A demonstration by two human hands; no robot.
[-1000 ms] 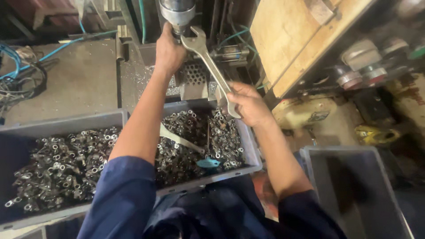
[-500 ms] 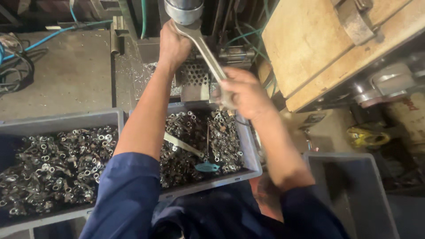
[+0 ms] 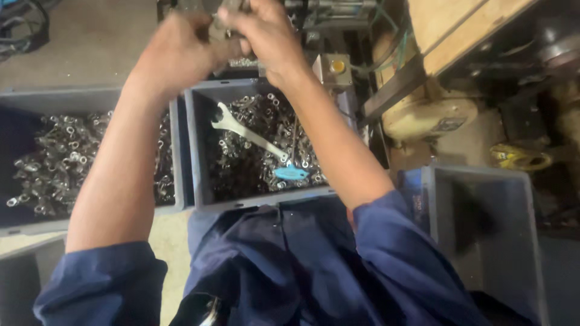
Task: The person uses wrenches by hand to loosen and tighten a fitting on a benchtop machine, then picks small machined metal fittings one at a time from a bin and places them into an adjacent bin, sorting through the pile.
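Both my hands are raised to the top edge of the view and pressed together. My left hand (image 3: pixel 178 54) and my right hand (image 3: pixel 269 39) are closed around a grey metal tool (image 3: pixel 220 27), which is mostly hidden by the fingers and cut off by the frame. Below them sits a grey bin (image 3: pixel 202 151) full of small metal ring parts. A silver open-end wrench (image 3: pixel 248 136) lies loose on those parts, and a blue-handled tool (image 3: pixel 291 173) lies beside it.
A second grey bin (image 3: pixel 175 181) of ring parts stands at the left. An empty grey bin (image 3: pixel 483 241) stands at the right. A wooden board (image 3: pixel 459 24), a box with a yellow button (image 3: pixel 335 67) and machine parts fill the top right.
The view has tilted down and moved closer. My hands have come together at the top edge, and the long wrench held out by my right hand no longer shows at full length.
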